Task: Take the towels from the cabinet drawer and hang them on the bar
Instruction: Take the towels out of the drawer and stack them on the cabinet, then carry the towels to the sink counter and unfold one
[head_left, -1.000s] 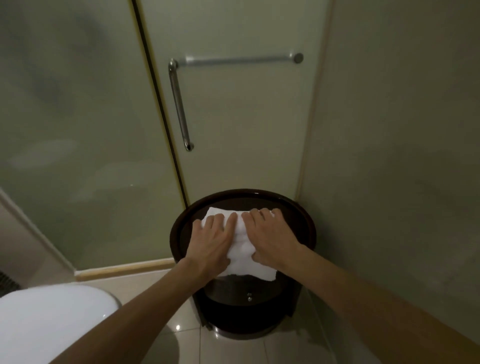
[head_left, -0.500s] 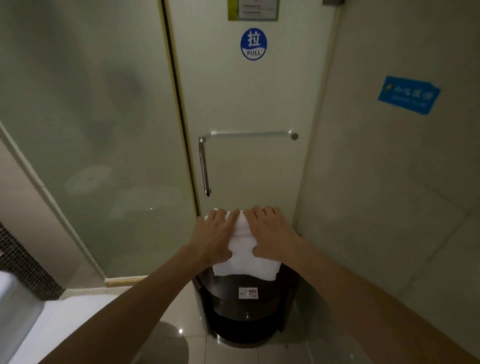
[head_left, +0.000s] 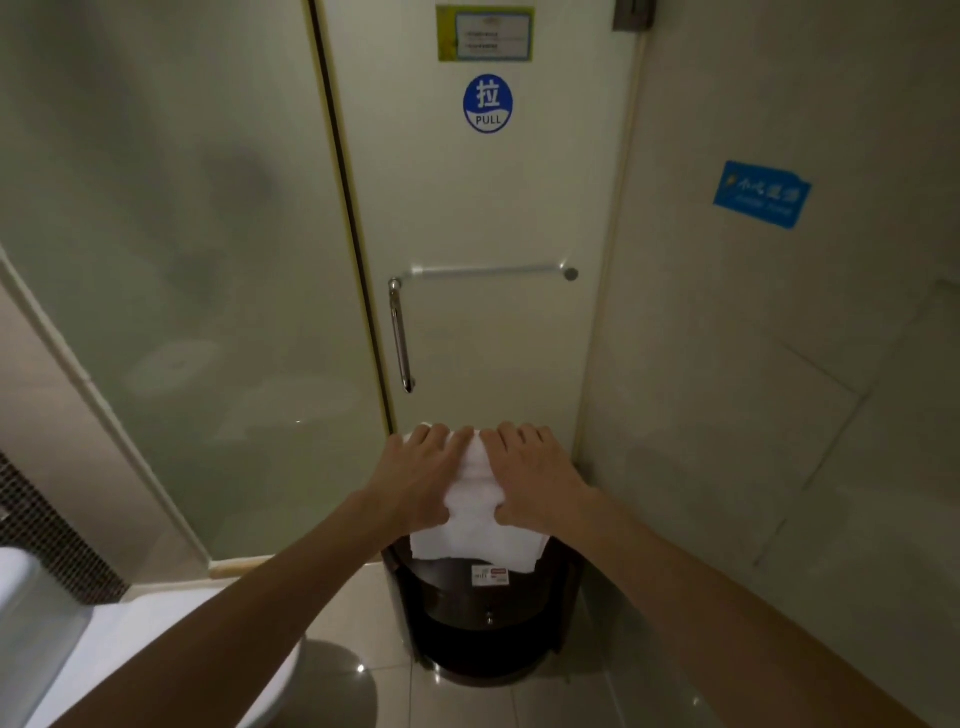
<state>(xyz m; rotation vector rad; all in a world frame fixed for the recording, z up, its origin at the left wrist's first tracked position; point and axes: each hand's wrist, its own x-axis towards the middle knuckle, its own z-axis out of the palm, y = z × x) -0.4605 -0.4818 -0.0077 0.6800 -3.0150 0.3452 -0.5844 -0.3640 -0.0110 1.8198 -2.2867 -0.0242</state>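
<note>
Folded white towel (head_left: 475, 540) is held above the cabinet (head_left: 483, 639), pinched between fingers and thumb of left hand (head_left: 415, 480) and right hand (head_left: 535, 475)

Cabinet (head_left: 483, 629) is set on the floor (head_left: 467, 704) at far centre, in the corner formed by the door (head_left: 493, 208) behind it and the wall (head_left: 779, 389) to its right. Towel (head_left: 475, 527) is held over the cabinet top, gripped by the left hand (head_left: 415, 480) on its left side and the right hand (head_left: 535, 478) on its right. Contact with the top cannot be told. Bar (head_left: 488, 270) is mounted across the door, above and behind the towel. Handle (head_left: 400, 338) is fixed below the bar's left end. Glass panel (head_left: 182, 260) is placed left of the door. Toilet (head_left: 130, 665) is located near left.
</note>
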